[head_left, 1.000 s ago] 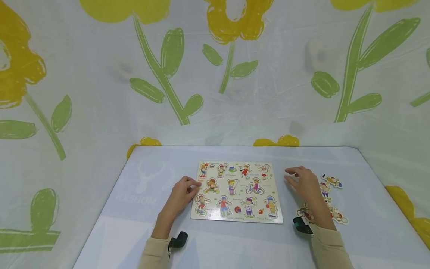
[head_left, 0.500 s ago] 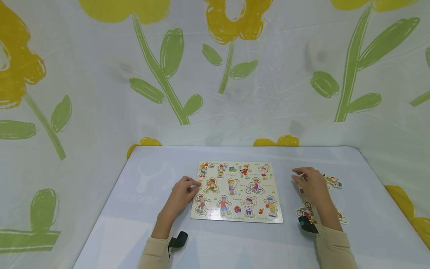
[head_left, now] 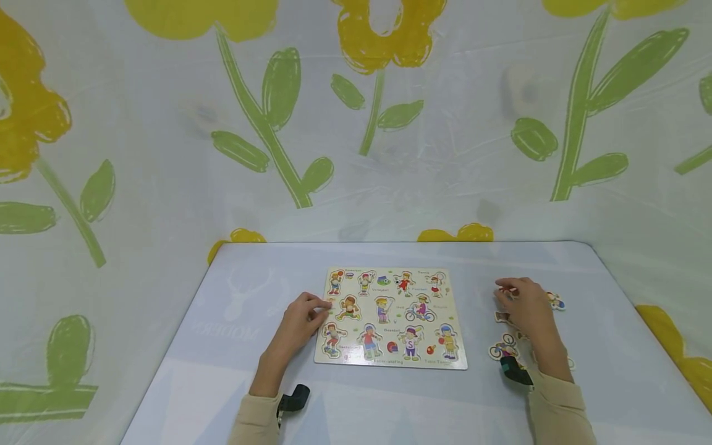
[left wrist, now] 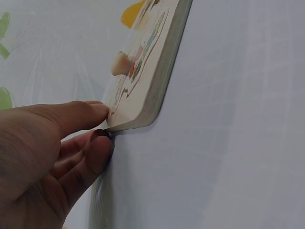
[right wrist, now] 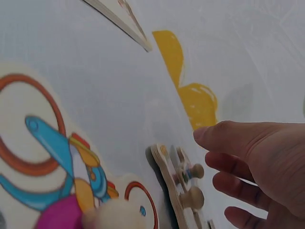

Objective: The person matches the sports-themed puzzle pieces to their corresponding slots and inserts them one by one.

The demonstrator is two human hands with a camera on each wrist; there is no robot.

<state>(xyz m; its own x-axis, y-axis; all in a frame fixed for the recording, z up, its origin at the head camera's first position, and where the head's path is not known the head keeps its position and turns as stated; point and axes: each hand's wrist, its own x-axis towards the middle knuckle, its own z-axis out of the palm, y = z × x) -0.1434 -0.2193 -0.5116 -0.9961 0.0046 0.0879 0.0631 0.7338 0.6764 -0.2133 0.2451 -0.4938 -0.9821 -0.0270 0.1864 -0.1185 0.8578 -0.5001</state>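
Note:
In the head view a cream puzzle board (head_left: 368, 313) lies mid-table, with pictures of children at sports. My left hand (head_left: 303, 318) pinches its left edge. The left wrist view has the thumb at the board's upper edge and fingers just below, near a wooden knob (left wrist: 120, 63) on the board. My right hand (head_left: 528, 309) hovers over loose puzzle pieces, partly hiding them. In the right wrist view its fingers (right wrist: 233, 167) are loosely bent, holding nothing, right by several knobbed pieces (right wrist: 167, 186). A bicycle piece (head_left: 503, 347) lies just left of the right wrist.
The pale table (head_left: 389, 408) reaches back to a white cloth backdrop (head_left: 445, 185) with printed flowers. Black wrist cameras (head_left: 295, 398) sit below each hand, above beige sleeves (head_left: 256, 420).
My right hand has moved right, away from the board and over the loose pieces, covering more of them. The left hand stays at the board's left edge.

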